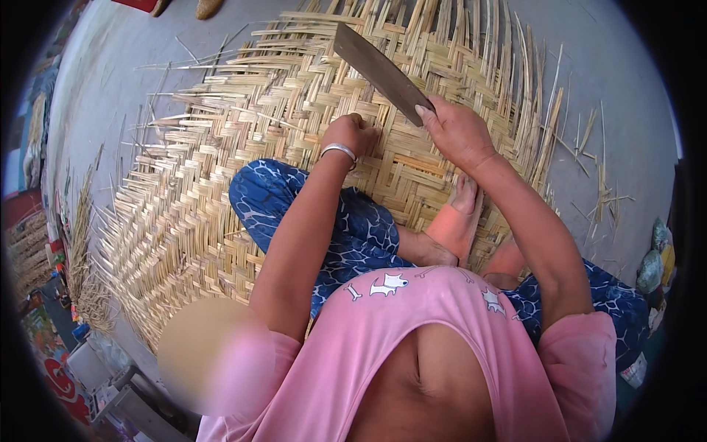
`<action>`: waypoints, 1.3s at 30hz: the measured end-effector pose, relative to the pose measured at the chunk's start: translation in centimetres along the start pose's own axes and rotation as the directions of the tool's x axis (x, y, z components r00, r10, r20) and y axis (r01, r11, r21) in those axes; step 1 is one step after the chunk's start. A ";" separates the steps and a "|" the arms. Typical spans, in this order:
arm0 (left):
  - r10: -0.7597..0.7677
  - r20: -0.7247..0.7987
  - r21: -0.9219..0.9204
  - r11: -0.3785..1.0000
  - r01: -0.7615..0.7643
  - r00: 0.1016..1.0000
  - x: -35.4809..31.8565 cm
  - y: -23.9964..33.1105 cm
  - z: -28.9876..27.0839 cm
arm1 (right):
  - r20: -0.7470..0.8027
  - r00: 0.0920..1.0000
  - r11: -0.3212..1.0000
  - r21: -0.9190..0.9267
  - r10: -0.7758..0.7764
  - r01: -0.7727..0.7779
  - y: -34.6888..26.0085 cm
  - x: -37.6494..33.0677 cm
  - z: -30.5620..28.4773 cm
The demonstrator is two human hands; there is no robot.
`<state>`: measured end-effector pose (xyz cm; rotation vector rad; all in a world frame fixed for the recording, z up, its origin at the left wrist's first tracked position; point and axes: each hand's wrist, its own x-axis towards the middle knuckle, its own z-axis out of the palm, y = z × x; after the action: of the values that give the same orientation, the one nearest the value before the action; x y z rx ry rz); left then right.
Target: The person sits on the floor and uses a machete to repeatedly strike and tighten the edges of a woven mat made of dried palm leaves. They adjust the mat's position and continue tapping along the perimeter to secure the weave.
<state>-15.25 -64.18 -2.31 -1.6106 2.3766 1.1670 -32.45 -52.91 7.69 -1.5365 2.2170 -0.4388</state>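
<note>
A large woven mat (pixel 199 214) of pale, split cane-like strips spreads over the floor, and I sit on it. My right hand (pixel 460 132) is closed round the near end of a long, flat, dark brown blade-like bar (pixel 379 72), which slants up and left over the weave. Its kind I cannot make out for certain. My left hand (pixel 350 138), with a silvery bangle at the wrist, is closed low over the middle of the mat, left of the bar's near end. Whatever lies in its curled fingers is hidden.
My bare foot (pixel 464 195) rests on the mat. Unwoven strip ends (pixel 471 26) stick out along its far edge, and loose strips (pixel 582 144) lie on the grey floor at right. Dry stalks (pixel 85 250) lie at left; plastic bags (pixel 652 269) sit far right.
</note>
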 end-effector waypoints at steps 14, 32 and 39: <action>-0.141 0.053 0.174 0.976 0.130 0.989 -0.8 1.2 -0.4 | 0.081 0.997 0.998 -0.059 -0.020 0.024 -0.3 0.2 1.5; -0.058 -0.018 0.120 0.991 0.060 0.998 -0.2 0.0 1.0 | 0.119 0.985 0.935 -0.321 -0.121 0.154 0.0 2.1 -4.5; -0.116 0.001 0.103 0.988 0.116 0.993 -1.2 0.5 -0.3 | 0.278 0.939 0.656 -0.674 -0.201 0.340 5.2 -1.7 -15.7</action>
<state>-15.03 -63.32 -1.32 -1.6827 2.2634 1.0116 -43.96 -49.06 19.13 -2.2040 2.1105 0.5720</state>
